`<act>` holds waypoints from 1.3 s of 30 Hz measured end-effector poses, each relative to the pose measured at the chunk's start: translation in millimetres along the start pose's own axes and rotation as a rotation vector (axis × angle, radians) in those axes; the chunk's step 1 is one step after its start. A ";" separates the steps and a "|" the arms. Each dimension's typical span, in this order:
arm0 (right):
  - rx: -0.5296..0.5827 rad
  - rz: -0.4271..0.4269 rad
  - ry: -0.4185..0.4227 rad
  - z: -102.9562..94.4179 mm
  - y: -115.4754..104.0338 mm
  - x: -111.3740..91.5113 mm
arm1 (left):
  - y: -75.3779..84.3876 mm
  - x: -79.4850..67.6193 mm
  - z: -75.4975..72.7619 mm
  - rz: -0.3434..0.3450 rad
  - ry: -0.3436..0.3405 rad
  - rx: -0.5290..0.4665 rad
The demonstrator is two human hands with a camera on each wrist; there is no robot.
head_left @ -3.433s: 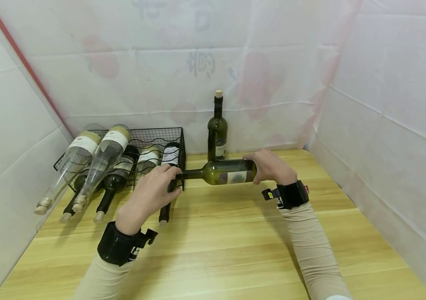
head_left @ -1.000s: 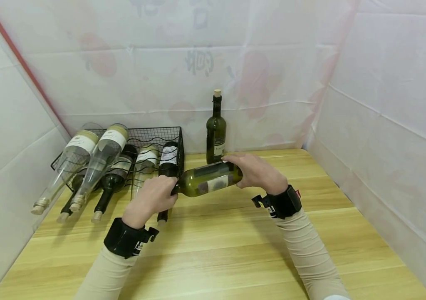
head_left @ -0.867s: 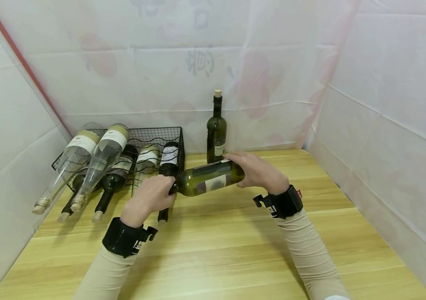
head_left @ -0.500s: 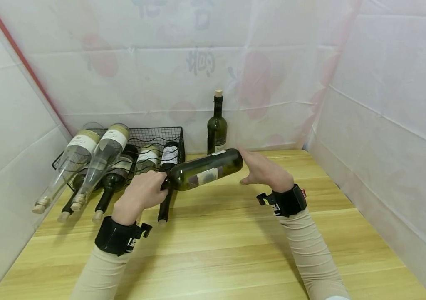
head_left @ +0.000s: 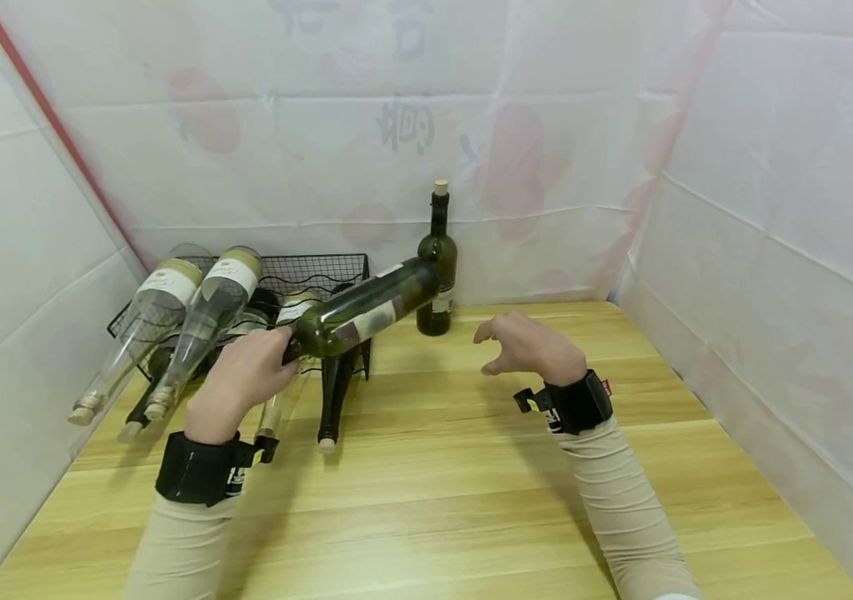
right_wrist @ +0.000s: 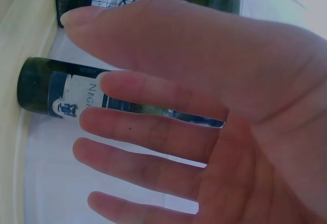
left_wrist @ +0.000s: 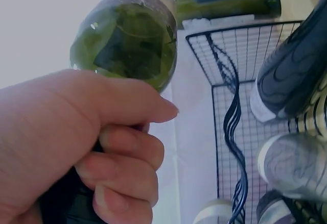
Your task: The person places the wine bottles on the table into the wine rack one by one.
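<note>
My left hand (head_left: 245, 375) grips a green wine bottle (head_left: 370, 310) by its neck and holds it in the air, base tilted up to the right. In the left wrist view, the fingers (left_wrist: 125, 170) curl round the dark neck below the green shoulder. The bottle hangs in front of the right end of a black wire rack (head_left: 314, 268). My right hand (head_left: 527, 346) is off the bottle, above the table, with fingers spread and nothing in them. A second dark green bottle (head_left: 436, 312), corked, stands upright by the back wall between the hands.
Several bottles lie in the rack, necks toward me. Two clear bottles (head_left: 227, 279) lie on top at its left, and a dark bottle (head_left: 335, 400) at its right end. White sheeting (head_left: 546, 167) walls the wooden table (head_left: 471, 492) at the back and sides.
Both hands held the green bottle level earlier; the right hand has let go. The left hand has carried it leftward toward the rack and its base has swung up and away.
</note>
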State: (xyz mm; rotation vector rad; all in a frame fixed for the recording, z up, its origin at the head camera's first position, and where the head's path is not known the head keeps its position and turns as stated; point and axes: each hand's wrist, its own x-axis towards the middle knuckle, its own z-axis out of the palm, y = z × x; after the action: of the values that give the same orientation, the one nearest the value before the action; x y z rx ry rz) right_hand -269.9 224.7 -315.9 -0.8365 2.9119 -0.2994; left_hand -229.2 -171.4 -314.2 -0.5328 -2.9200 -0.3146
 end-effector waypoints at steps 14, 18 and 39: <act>0.009 -0.021 -0.022 2.1 0.5 1.3 | -16.9 -9.2 -8.2 -0.129 0.059 -0.025; 0.010 -0.033 -0.024 2.8 0.4 1.5 | -21.1 -11.6 -9.8 -0.168 0.034 -0.063; 0.029 -0.041 -0.017 4.4 1.2 3.5 | -33.8 -16.4 -7.0 -0.314 -0.034 -0.116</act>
State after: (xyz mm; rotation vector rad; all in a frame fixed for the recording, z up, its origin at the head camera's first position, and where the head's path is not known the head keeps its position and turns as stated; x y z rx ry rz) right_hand -272.8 223.2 -320.6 -0.8904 2.8708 -0.3349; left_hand -225.5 -209.4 -316.6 -0.0908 -3.0278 -0.5204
